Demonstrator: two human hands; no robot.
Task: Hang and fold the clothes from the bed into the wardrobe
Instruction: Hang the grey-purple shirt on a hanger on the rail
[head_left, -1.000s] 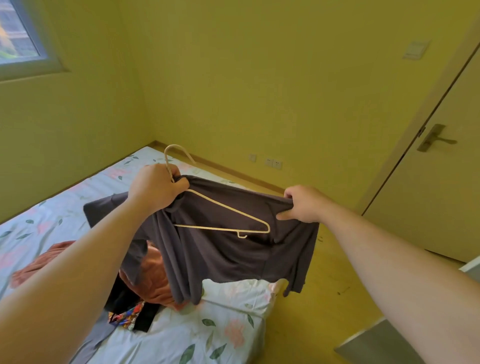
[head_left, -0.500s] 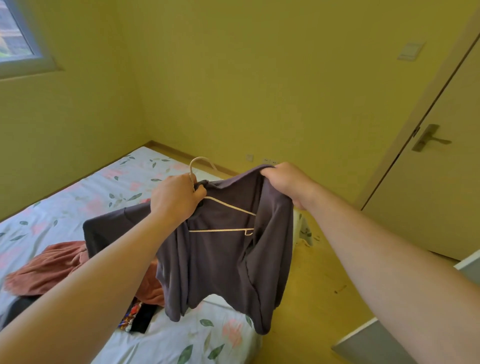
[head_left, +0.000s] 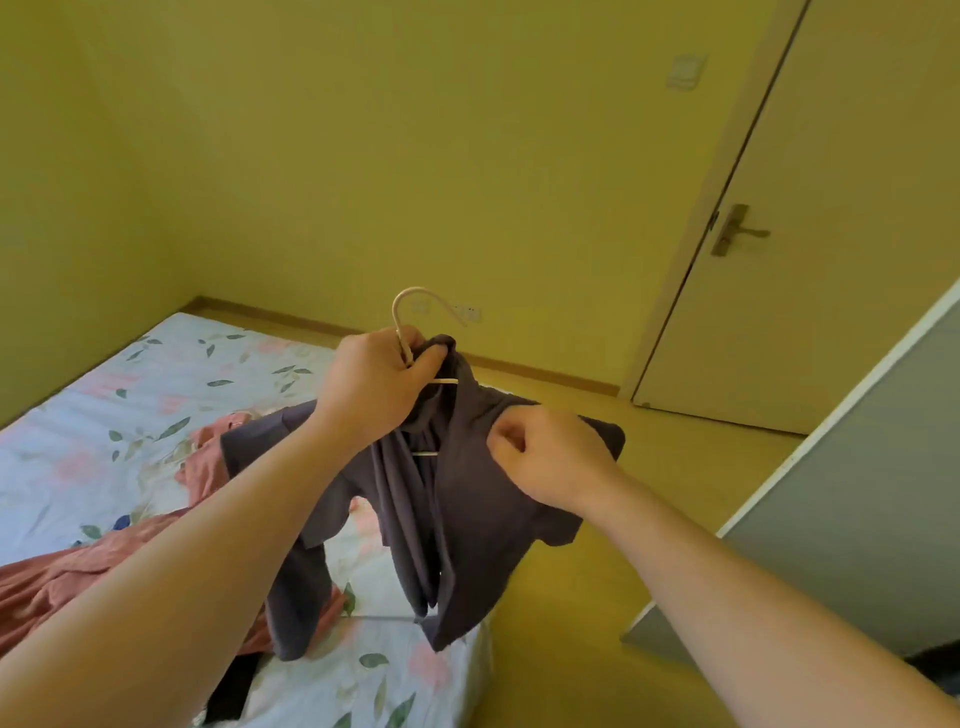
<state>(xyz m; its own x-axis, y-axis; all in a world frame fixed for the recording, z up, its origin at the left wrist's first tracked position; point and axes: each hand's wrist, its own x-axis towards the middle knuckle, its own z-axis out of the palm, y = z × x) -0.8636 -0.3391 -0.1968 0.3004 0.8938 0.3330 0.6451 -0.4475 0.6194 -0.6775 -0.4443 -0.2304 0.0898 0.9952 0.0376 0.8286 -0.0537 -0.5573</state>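
The floral-sheeted bed (head_left: 130, 415) carries a crumpled salmon-pink garment (head_left: 62, 571). Above its edge hangs the dark grey-purple cotton shirt (head_left: 467, 519), raised so it drapes freely. The outstretched left hand (head_left: 379, 384) grips collar and thin cream hanger (head_left: 398, 325) together; the right hand (head_left: 550, 457) pinches shoulder fabric, likely seating it

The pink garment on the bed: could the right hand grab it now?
Probably not: the right hand is busy pinching the grey shirt, which hangs between it and the pink garment. The left hand grips the hanger.
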